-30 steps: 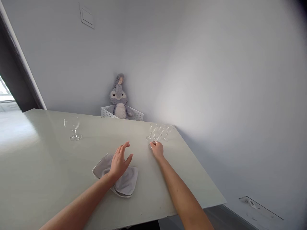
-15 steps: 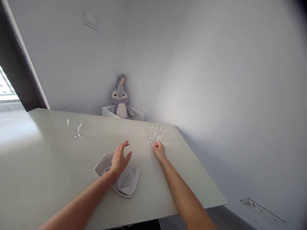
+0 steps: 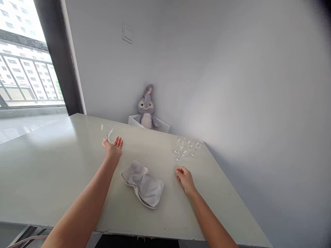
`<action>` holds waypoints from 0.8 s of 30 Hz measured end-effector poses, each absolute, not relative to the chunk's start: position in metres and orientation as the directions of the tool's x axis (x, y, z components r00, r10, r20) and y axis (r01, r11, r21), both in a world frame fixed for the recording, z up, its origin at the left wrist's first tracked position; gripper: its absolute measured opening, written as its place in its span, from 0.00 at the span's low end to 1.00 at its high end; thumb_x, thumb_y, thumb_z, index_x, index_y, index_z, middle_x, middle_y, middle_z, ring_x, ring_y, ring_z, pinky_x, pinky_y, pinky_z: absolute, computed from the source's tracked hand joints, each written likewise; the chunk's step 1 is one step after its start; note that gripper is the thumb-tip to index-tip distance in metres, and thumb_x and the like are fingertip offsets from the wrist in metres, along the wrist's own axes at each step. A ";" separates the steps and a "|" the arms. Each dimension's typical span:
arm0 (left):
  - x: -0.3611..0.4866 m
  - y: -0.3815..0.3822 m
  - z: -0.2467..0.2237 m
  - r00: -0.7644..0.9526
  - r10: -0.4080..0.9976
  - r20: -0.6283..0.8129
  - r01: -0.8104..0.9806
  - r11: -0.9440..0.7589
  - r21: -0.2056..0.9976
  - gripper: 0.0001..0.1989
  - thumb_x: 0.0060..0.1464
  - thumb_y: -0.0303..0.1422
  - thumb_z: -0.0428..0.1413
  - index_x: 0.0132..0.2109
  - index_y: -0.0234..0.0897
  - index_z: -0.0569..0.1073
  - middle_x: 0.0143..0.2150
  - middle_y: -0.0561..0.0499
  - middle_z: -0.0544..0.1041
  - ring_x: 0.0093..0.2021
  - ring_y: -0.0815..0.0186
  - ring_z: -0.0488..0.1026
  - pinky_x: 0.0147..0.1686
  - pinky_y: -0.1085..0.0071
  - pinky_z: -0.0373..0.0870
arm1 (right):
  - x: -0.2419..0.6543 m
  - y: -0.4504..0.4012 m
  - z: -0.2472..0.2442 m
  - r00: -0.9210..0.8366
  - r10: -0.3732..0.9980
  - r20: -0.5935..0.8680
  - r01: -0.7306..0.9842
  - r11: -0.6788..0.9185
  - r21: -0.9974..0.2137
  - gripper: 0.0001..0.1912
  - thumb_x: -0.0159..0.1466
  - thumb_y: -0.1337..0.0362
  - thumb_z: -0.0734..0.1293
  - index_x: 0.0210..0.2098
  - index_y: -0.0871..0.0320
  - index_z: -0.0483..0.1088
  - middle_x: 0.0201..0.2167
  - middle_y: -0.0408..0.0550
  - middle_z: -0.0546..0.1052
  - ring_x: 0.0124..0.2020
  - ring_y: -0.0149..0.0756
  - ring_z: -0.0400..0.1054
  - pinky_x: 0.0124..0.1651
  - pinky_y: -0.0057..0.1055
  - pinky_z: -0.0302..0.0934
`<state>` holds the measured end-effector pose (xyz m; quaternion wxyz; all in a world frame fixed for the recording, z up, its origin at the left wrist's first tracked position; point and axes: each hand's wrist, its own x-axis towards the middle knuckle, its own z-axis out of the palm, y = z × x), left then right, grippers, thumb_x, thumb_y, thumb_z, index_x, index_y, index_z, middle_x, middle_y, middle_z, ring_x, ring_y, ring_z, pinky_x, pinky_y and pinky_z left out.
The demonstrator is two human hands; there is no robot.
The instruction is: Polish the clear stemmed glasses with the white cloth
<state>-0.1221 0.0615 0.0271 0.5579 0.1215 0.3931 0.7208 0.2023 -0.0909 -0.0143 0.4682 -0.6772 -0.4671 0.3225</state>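
Observation:
On the left part of the pale table a stemmed glass (image 3: 107, 130) stands upright. My left hand (image 3: 113, 148) is right at its near side, palm up and fingers apart, holding nothing; its fingers partly hide the foot of the glass. Several clear stemmed glasses (image 3: 191, 144) are grouped near the table's right edge. Just in front of them rests my right hand (image 3: 184, 176), fingers curled together with nothing visible in them. A light grey folded cloth (image 3: 144, 184) lies on the table between my two arms.
The table (image 3: 77, 155) meets a grey wall at the back and right. A plush rabbit (image 3: 146, 110) sits in a white perforated basket (image 3: 163, 126) behind the far edge. To the left is a window with a railing outside.
My left hand has moved from above the cloth to the single glass. My right hand has let go of a glass in the group and drawn back. The view has turned left.

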 end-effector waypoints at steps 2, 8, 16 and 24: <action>-0.138 0.074 0.029 -0.306 0.893 -0.331 -0.813 -0.065 0.579 0.30 0.54 0.51 0.30 0.60 0.42 0.41 0.47 0.40 0.65 0.43 0.66 0.71 0.39 0.68 0.69 | 0.195 -0.091 -0.015 0.345 0.939 -0.010 0.312 -0.125 -0.942 0.09 0.50 0.60 0.62 0.28 0.59 0.68 0.22 0.43 0.69 0.23 0.31 0.62 0.23 0.26 0.55; -0.159 0.097 0.030 -0.236 0.906 -0.351 -0.929 -0.104 0.356 0.32 0.53 0.54 0.34 0.60 0.50 0.32 0.54 0.35 0.59 0.45 0.58 0.71 0.34 0.62 0.72 | 0.148 -0.106 0.002 0.112 0.988 0.108 0.425 0.051 -0.904 0.08 0.55 0.64 0.60 0.31 0.58 0.68 0.25 0.43 0.71 0.23 0.31 0.63 0.25 0.27 0.58; -0.168 0.111 0.030 -0.242 0.916 -0.320 -0.939 -0.138 0.316 0.22 0.57 0.48 0.34 0.55 0.45 0.51 0.54 0.37 0.59 0.48 0.63 0.69 0.35 0.68 0.73 | 0.055 -0.116 0.015 -0.417 0.810 0.411 0.709 0.574 -0.411 0.12 0.59 0.64 0.62 0.42 0.56 0.68 0.41 0.49 0.72 0.44 0.37 0.63 0.47 0.35 0.58; -0.165 0.106 0.039 -0.241 0.899 -0.366 -0.940 -0.122 0.320 0.21 0.54 0.49 0.44 0.50 0.45 0.53 0.51 0.40 0.60 0.45 0.65 0.71 0.35 0.70 0.73 | 0.043 -0.095 -0.015 -0.352 0.906 0.236 0.887 0.403 -0.224 0.10 0.58 0.60 0.62 0.37 0.57 0.70 0.38 0.52 0.72 0.39 0.44 0.64 0.38 0.40 0.60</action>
